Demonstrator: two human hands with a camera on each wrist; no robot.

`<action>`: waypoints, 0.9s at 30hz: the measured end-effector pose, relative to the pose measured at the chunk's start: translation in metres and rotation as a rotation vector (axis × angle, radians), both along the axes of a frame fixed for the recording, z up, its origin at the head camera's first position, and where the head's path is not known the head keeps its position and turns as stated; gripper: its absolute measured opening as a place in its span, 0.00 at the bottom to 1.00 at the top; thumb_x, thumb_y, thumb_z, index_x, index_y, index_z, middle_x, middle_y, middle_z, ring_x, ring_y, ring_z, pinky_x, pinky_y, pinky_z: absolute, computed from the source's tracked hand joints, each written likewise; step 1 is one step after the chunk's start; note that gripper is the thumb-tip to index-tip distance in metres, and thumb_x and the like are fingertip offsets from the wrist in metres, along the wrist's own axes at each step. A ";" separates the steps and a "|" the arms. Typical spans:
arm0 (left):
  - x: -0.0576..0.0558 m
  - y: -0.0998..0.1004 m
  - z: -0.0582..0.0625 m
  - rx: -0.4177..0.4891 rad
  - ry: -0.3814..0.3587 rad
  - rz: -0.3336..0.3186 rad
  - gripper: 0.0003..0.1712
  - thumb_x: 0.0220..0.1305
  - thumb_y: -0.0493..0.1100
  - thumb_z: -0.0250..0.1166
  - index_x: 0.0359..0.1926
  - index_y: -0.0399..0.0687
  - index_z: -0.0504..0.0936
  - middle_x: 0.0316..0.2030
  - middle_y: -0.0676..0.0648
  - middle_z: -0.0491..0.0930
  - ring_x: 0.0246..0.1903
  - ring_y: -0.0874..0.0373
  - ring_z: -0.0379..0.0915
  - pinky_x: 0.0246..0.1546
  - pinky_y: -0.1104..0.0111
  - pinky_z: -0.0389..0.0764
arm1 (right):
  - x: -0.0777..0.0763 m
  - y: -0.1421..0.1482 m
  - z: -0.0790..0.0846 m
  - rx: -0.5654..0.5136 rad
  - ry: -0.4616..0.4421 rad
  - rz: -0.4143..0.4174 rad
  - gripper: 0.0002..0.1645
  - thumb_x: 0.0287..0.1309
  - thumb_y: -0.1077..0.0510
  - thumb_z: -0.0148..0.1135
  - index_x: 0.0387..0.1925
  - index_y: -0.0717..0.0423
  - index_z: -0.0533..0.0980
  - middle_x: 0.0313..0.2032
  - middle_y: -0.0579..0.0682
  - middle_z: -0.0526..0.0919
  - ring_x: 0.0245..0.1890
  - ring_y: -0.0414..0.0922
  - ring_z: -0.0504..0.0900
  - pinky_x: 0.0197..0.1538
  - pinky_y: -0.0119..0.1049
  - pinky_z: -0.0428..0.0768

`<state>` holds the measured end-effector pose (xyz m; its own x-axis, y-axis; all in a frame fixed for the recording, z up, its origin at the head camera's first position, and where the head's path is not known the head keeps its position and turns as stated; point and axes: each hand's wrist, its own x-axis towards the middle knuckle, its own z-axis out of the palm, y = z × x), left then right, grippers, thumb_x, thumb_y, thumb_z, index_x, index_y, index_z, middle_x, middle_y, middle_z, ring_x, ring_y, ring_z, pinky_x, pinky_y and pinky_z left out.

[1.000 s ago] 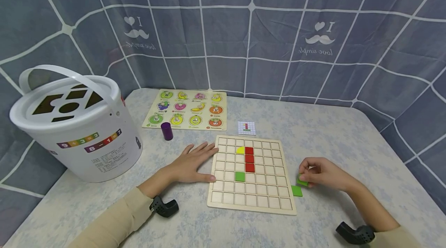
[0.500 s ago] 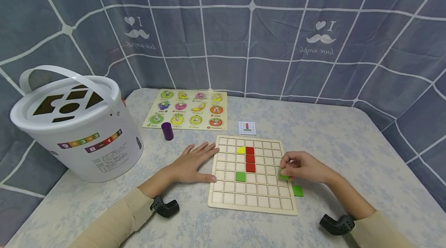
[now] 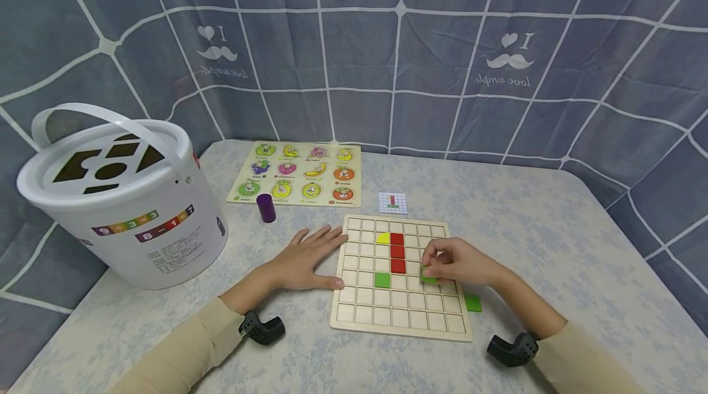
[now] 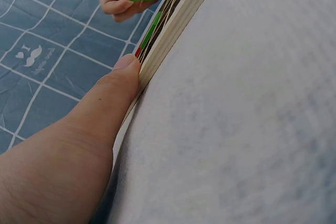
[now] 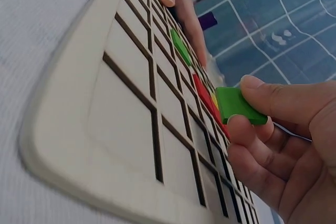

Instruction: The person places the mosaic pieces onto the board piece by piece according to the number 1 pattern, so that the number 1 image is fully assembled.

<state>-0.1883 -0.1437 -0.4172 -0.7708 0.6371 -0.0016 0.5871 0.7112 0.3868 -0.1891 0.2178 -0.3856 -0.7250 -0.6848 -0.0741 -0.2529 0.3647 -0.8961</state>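
Observation:
My right hand (image 3: 461, 263) pinches a green square tile (image 5: 236, 106) between thumb and fingers, above the right part of the wooden grid board (image 3: 401, 319). With fingers spread and straight, my left hand (image 3: 304, 262) touches the board's left edge; its thumb lies against the side in the left wrist view. Set in the board's cells are three red tiles (image 3: 397, 252) in a column, a yellow piece (image 3: 383, 238) left of the top one, and a green tile (image 3: 382, 280) lower left. Another green tile (image 3: 472, 302) lies on the table against the board's right edge.
Behind the board lies a small pattern card (image 3: 392, 203). A fruit picture board (image 3: 294, 174) is at the back, with a purple cylinder (image 3: 266, 208) near its front left corner. A white lidded bucket (image 3: 127, 209) stands at left. A grey curtain (image 3: 354, 62) hangs behind the table.
My right hand has carried the pinched green tile leftward, from beside the board's right edge to over its cells. The left hand stays in place.

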 end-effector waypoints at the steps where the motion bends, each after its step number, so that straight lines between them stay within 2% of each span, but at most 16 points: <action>1: 0.000 0.000 0.000 0.000 -0.001 0.000 0.55 0.56 0.75 0.59 0.77 0.55 0.53 0.76 0.49 0.48 0.75 0.51 0.37 0.69 0.44 0.36 | 0.000 -0.003 -0.001 -0.006 0.001 0.005 0.08 0.61 0.64 0.66 0.37 0.65 0.75 0.28 0.53 0.78 0.23 0.44 0.77 0.29 0.34 0.79; 7: 0.000 0.000 0.001 -0.002 -0.005 -0.003 0.55 0.57 0.75 0.59 0.77 0.55 0.52 0.76 0.49 0.47 0.75 0.51 0.37 0.69 0.44 0.36 | -0.001 -0.017 -0.002 -0.036 0.000 0.032 0.07 0.61 0.65 0.65 0.36 0.65 0.75 0.30 0.53 0.79 0.23 0.46 0.79 0.31 0.36 0.82; 15: 0.000 0.000 0.000 0.002 -0.002 -0.007 0.55 0.57 0.74 0.59 0.77 0.54 0.53 0.76 0.49 0.48 0.75 0.50 0.37 0.69 0.43 0.37 | 0.000 -0.034 -0.003 0.003 0.011 0.022 0.07 0.60 0.63 0.67 0.35 0.61 0.76 0.28 0.51 0.78 0.23 0.46 0.79 0.30 0.36 0.81; 22: 0.000 0.000 0.000 0.000 -0.007 -0.008 0.55 0.57 0.74 0.59 0.77 0.54 0.53 0.76 0.49 0.47 0.75 0.50 0.37 0.69 0.43 0.37 | 0.002 -0.045 -0.006 0.030 0.065 0.033 0.06 0.59 0.59 0.68 0.35 0.56 0.78 0.25 0.46 0.75 0.19 0.37 0.66 0.26 0.29 0.68; 27: 0.000 0.000 0.001 0.004 -0.004 -0.010 0.55 0.57 0.73 0.60 0.77 0.54 0.53 0.76 0.48 0.48 0.75 0.50 0.38 0.69 0.43 0.37 | 0.003 -0.048 -0.008 0.037 0.112 0.042 0.06 0.59 0.59 0.68 0.35 0.57 0.78 0.24 0.45 0.74 0.20 0.37 0.64 0.25 0.29 0.67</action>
<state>-0.1883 -0.1436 -0.4160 -0.7646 0.6445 -0.0023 0.5923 0.7041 0.3918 -0.1862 0.1698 -0.3932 -0.7009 -0.7129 -0.0201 -0.3665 0.3842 -0.8474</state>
